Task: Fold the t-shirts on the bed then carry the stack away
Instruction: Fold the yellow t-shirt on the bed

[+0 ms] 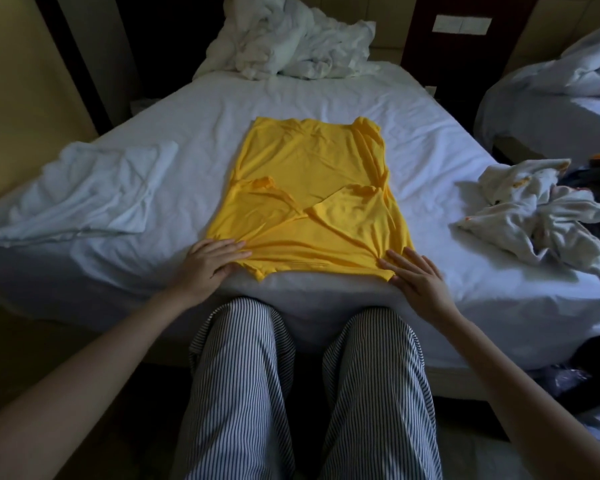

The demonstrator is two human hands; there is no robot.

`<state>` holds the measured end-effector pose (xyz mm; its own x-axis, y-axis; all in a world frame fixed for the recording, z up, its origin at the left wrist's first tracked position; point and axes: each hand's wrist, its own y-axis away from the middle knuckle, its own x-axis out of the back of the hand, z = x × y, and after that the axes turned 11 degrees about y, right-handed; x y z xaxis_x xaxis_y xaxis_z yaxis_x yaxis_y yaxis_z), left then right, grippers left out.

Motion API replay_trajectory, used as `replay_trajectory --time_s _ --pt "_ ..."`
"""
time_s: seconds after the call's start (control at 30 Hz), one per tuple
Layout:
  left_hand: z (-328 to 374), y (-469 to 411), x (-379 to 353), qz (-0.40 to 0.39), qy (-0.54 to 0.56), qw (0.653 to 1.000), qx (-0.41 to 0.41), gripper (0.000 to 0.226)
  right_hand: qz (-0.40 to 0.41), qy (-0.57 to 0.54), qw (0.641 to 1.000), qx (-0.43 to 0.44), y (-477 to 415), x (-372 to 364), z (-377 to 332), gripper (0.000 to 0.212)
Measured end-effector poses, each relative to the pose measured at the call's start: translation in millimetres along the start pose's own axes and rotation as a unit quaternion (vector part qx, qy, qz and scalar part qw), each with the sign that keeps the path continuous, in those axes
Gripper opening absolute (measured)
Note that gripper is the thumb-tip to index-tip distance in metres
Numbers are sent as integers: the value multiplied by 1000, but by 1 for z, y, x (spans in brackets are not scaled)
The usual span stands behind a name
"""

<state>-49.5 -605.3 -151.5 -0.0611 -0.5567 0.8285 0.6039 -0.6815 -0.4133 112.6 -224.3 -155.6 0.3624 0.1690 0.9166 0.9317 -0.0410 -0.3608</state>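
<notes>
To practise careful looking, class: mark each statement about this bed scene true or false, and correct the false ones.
1. The bright yellow fabric t-shirt lies flat on the white-sheeted bed. True.
2. Its sleeves are spread wide. False: they are folded inward over it.
3. The left hand and right hand rest at its near corners, fingers straight. True.
4. The crumpled white garment with orange trim lies on the yellow t-shirt. False: it lies apart, to the right.
</notes>
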Motion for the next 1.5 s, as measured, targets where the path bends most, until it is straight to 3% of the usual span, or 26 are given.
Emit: replay_trajectory --time_s 0.1,0.17,0.23,0.4,0.63,0.73,0.77,0.83,0.9,0.97,1.03,1.1,1.17,1.33,1.5 --pt "12 -5 5 57 86 991 81 51 22 -54 997 -48 0 7 -7 41" --pt "25 -9 15 77 131 979 138 42 32 -60 994 -91 0 17 -14 27" --pt "33 -11 22 82 135 975 158 28 25 -52 991 -123 1 31 -22 25" --pt "55 -3 47 92 149 971 165 31 26 -78 989 -125 10 69 -42 25" --pt "103 27 92 39 185 968 164 35 -37 -215 969 -112 42 127 -65 32" --pt "133 43 120 -51 253 949 184 51 -102 -331 934 -90 58 153 -76 27" --pt "142 49 128 -96 286 935 184 58 -131 -359 921 -79 64 163 -79 31" --pt "154 54 143 -169 320 915 180 71 -173 -391 902 -68 68 174 -82 69" --pt "153 49 149 -193 344 901 181 79 -165 -392 901 -87 60 178 -83 81" --pt "139 34 149 -151 352 898 217 87 -139 -388 904 -109 42 180 -82 59" --pt "123 15 147 -124 374 878 272 54 -103 -371 911 -146 18 180 -81 32" --pt "106 -8 145 -95 384 865 309 23 -80 -352 916 -176 -10 175 -76 30" --pt "86 -34 142 -77 375 870 312 21 -58 -314 926 -200 -40 167 -73 36" --pt "46 -113 132 -8 250 925 287 27 -39 -273 934 -226 -131 144 -52 35" --pt "-8 -185 113 38 197 937 287 36 -30 -233 939 -249 -215 112 -19 30"
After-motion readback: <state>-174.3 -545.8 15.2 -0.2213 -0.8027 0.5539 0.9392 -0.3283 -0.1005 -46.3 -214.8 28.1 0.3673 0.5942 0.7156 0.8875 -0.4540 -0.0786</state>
